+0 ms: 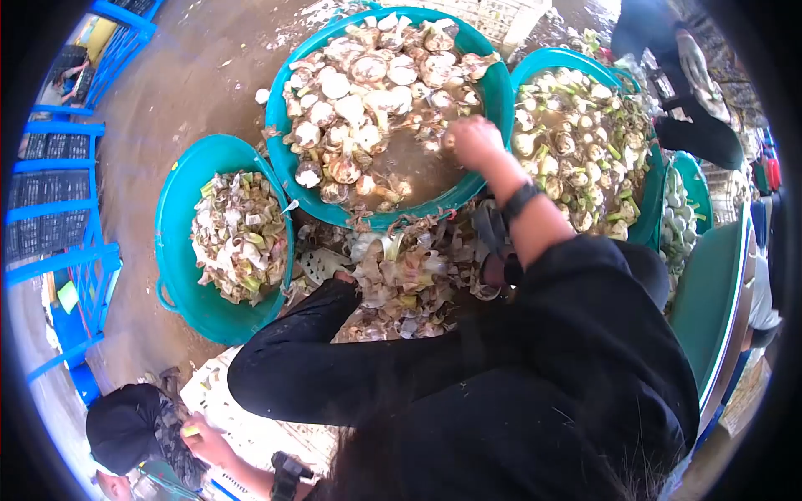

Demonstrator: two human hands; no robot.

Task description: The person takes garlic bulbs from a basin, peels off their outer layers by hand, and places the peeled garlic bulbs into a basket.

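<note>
My right hand, with a dark band on its wrist, reaches over the right side of a large green tub. Its fingers are curled close to the muddy water; anything inside them is hidden. Pale, dirt-stained bulbs fill much of that tub. At the lower left, my left hand is closed on a small yellow-green piece, above a white crate. A black watch sits on that wrist.
A green tub of peelings stands left, another tub of bulbs right. Loose peelings lie between my legs. A person in a black cap is beside my left hand; another person stands upper right. Blue racks line the left.
</note>
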